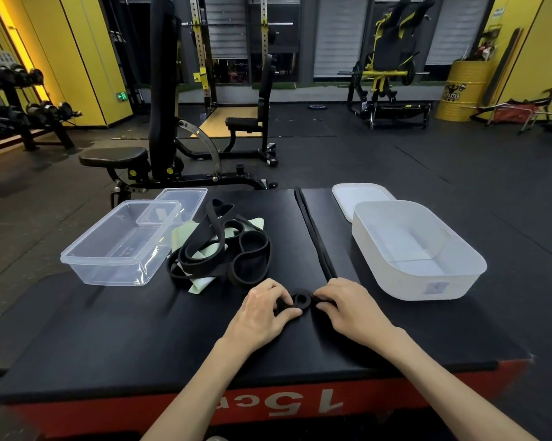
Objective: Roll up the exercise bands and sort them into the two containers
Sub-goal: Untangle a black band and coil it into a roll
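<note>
pinched between curled left hand and right hand, long flat black rubber exercise band, near end coiled into a small roll, tail running straight ahead from the right hand.

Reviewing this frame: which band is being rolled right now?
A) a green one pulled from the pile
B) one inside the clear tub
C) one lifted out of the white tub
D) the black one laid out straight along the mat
D: the left hand and the right hand grip a coil at the near end of the black band, whose free length runs straight away across the mat; the pile lies apart to its left.
</note>
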A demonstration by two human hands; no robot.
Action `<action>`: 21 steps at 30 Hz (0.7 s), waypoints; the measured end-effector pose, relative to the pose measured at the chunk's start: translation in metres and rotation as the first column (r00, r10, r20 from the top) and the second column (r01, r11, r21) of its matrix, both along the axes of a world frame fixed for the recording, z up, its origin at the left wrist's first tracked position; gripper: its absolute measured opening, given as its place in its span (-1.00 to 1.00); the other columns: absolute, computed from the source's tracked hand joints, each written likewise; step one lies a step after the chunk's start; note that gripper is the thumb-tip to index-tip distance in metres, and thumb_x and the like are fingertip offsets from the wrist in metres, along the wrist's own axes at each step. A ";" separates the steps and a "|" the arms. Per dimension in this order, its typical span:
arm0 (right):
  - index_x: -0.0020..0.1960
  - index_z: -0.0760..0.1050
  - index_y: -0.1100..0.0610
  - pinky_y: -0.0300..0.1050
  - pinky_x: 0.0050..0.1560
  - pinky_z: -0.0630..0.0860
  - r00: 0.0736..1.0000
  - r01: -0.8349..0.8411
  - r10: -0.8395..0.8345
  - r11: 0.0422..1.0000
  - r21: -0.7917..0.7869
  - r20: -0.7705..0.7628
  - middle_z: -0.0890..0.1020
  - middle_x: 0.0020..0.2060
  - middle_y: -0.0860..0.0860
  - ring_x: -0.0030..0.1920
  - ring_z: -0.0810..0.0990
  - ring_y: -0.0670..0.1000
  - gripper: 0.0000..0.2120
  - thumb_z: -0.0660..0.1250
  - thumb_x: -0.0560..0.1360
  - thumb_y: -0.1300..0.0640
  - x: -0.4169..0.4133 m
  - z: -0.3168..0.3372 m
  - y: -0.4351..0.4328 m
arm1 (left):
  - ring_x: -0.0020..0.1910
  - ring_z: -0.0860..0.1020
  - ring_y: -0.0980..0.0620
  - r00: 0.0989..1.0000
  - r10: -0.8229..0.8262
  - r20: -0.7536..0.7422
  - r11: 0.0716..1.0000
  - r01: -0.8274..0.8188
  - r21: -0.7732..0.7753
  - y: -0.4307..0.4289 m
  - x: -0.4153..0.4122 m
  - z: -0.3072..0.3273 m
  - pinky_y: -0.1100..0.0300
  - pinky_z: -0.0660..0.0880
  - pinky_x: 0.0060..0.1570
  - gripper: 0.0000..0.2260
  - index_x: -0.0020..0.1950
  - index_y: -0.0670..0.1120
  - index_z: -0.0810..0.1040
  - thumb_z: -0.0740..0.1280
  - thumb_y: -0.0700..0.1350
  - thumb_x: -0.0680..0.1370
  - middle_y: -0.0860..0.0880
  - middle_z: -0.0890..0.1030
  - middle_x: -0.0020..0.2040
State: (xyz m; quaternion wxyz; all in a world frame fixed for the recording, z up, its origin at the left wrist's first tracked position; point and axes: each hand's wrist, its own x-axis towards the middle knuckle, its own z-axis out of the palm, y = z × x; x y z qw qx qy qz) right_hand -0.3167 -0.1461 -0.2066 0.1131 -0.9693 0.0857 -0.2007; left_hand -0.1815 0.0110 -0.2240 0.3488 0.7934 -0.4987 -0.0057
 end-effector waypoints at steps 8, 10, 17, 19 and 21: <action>-0.13 0.67 0.15 -0.12 -0.29 0.51 0.998 0.006 -0.008 0.999 0.037 0.064 0.54 -0.31 0.00 -0.25 0.55 0.06 -0.92 0.42 0.39 0.25 0.012 -0.007 0.016 | -0.29 0.42 0.20 0.987 0.141 -0.073 0.990 -0.142 -0.005 -0.003 -0.012 0.002 0.46 0.33 -0.20 -0.77 -0.15 0.00 0.62 0.51 0.11 0.35 0.12 0.39 -0.18; -0.08 0.66 0.15 -0.15 -0.26 0.47 0.999 -0.012 0.009 0.998 0.057 0.053 0.52 -0.28 -0.01 -0.22 0.53 0.04 -0.89 0.39 0.43 0.22 0.010 -0.007 0.016 | -0.29 0.43 0.19 0.985 0.137 -0.100 0.990 -0.139 -0.008 -0.003 -0.012 0.002 0.48 0.33 -0.23 -0.78 -0.17 0.02 0.62 0.53 0.10 0.34 0.12 0.39 -0.17; 0.09 0.61 0.12 -0.16 -0.11 0.41 0.997 -0.066 0.068 0.996 0.056 -0.031 0.47 -0.14 -0.03 -0.09 0.47 0.01 -0.78 0.30 0.51 0.08 0.005 -0.006 0.011 | -0.18 0.45 0.23 0.983 -0.057 -0.175 0.997 0.065 0.038 0.000 0.003 0.005 0.45 0.36 -0.18 -0.80 -0.19 0.03 0.58 0.55 0.03 0.33 0.23 0.41 0.27; 0.10 0.62 0.10 -0.16 -0.09 0.42 0.995 -0.082 0.085 0.995 0.057 -0.052 0.49 -0.12 -0.04 -0.09 0.46 0.00 -0.76 0.25 0.52 0.10 0.004 -0.004 0.008 | -0.18 0.45 0.21 0.971 -0.163 -0.175 0.979 0.181 0.091 0.003 0.011 0.012 0.42 0.41 -0.15 -0.83 -0.15 0.05 0.56 0.52 -0.04 0.38 0.18 0.38 0.39; 0.17 0.59 0.06 -0.27 -0.01 0.34 0.990 -0.105 0.110 0.993 0.061 -0.084 0.49 -0.07 -0.04 -0.03 0.42 -0.02 -0.73 0.23 0.53 0.15 0.001 -0.001 0.002 | -0.19 0.46 0.19 0.961 -0.222 -0.165 0.961 0.244 0.128 0.003 0.016 0.016 0.35 0.45 -0.13 -0.87 -0.15 0.08 0.54 0.47 -0.10 0.44 0.18 0.36 0.41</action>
